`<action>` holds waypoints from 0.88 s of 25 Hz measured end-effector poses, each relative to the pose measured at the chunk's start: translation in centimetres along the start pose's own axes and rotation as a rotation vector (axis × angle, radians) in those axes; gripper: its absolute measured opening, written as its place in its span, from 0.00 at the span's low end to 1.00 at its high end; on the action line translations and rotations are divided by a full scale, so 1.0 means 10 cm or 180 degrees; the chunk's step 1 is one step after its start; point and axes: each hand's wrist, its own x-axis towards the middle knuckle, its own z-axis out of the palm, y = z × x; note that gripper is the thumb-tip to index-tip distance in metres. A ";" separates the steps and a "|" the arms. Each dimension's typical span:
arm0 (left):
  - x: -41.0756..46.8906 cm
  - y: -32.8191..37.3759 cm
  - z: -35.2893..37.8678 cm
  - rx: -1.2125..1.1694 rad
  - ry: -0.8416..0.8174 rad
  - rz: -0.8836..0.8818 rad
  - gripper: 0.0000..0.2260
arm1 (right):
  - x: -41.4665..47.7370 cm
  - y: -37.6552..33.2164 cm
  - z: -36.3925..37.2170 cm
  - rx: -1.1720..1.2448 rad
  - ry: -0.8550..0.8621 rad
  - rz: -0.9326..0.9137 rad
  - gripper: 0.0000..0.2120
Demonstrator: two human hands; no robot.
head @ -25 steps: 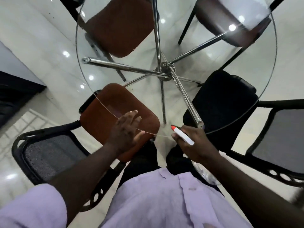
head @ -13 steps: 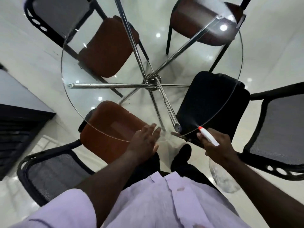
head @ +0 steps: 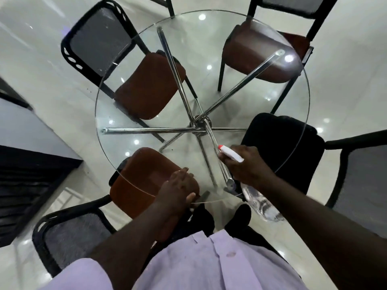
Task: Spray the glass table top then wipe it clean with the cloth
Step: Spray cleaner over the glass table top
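Glass table top [head: 209,42] under spray bottle [head: 232,155] in right fingers [head: 229,165]

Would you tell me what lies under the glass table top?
Visible through the glass table top: chrome legs, brown chair seats, a black seat, floor. The left hand and right hand hide patches near its edge.

Clear glossy glass table top [head: 209,38], polished chrome legs [head: 146,130], clear plastic bottle [head: 259,200]

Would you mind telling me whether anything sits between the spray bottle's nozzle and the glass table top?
Nothing visible does. The right hand holds the spray bottle over the glass table top, nozzle facing bare glass. The left hand rests on the near edge, off to one side; the chrome legs lie beneath the glass.
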 end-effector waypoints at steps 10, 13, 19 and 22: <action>0.19 -0.76 -0.08 0.0890 0.0274 0.0789 0.37 | -0.07 -0.51 0.44 -0.0585 -0.0438 -0.0112 0.14; 0.24 -0.53 0.07 0.1043 0.0184 0.1235 0.36 | -0.53 -0.19 0.22 -0.0542 -0.0073 0.0443 0.17; 0.43 0.27 0.16 0.0901 0.0143 0.1613 0.36 | -1.00 0.42 -0.44 -0.0145 0.0922 0.1490 0.16; 0.54 0.58 0.16 0.0948 0.0150 0.1549 0.38 | -0.89 0.60 -0.61 -0.0381 0.0756 0.1249 0.17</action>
